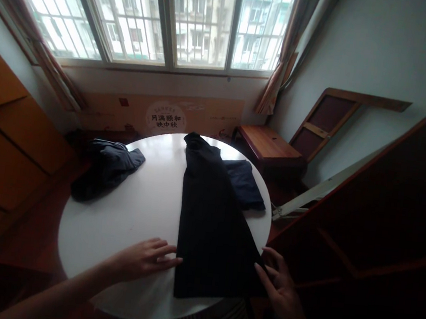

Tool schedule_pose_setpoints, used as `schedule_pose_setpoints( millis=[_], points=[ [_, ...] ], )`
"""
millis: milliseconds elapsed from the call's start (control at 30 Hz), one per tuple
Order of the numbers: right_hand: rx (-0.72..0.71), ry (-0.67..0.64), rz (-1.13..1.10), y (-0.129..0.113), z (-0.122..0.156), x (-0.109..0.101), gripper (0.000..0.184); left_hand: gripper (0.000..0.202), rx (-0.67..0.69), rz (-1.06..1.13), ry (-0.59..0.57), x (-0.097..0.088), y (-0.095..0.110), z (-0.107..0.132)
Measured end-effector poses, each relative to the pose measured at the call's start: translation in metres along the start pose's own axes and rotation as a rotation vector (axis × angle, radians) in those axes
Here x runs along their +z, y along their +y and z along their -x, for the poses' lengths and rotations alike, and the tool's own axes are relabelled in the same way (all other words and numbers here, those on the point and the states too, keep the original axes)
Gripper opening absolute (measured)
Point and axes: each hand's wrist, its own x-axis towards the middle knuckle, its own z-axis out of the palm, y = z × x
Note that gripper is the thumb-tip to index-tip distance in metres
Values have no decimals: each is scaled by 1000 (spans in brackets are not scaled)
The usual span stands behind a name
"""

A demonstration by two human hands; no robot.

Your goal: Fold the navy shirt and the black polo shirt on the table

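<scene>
A long black garment [210,220] lies folded lengthwise on the round white table [148,193], narrow at the far end and wide at the near end. It looks like a sleeveless dress, but its exact kind is unclear. At its left edge rests my left hand [147,259], fingers loosely apart, the fingertips just touching the cloth. My right hand [279,283] pinches the garment's lower right edge between thumb and fingers, by the table's rim. Partly beneath the garment, on the right, is a folded dark navy cloth [246,183].
A crumpled dark garment [109,169] hangs over the table's left edge. Beyond the table stand a low wooden stool [268,142] and a printed cardboard panel [202,115] under the barred window. Orange-brown cabinets [10,133] are on the left, a dark wooden panel [380,238] on the right.
</scene>
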Motion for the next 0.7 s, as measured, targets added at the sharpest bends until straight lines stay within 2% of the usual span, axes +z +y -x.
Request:
schedule_pose_setpoints(
  millis=[100, 167, 233, 333, 467, 533, 700],
  points=[
    [-32, -177, 103, -14, 2, -11, 37, 41, 90, -71, 28, 1, -19, -16],
    [-54, -282, 180, -23, 4, -20, 46, 39, 161, -82, 37, 0, -27, -27],
    [-51, -401, 192, -29, 6, -28, 58, 36, 240, -59, 36, 0, -28, -36],
    [-64, -486, 183, -26, 7, -37, 56, 25, 283, 29, 45, 2, -20, -38],
    [-172, -415, 270, -14, -3, -45, 47, 18, 203, 191, 138, 7, -7, -31],
    [-233, -430, 303, -14, -10, -49, 39, 19, 122, 289, 199, 5, -2, -26],
    [-425, -447, 349, -40, -12, -52, 29, 24, -70, 505, 285, -23, 12, -11]
  ],
)
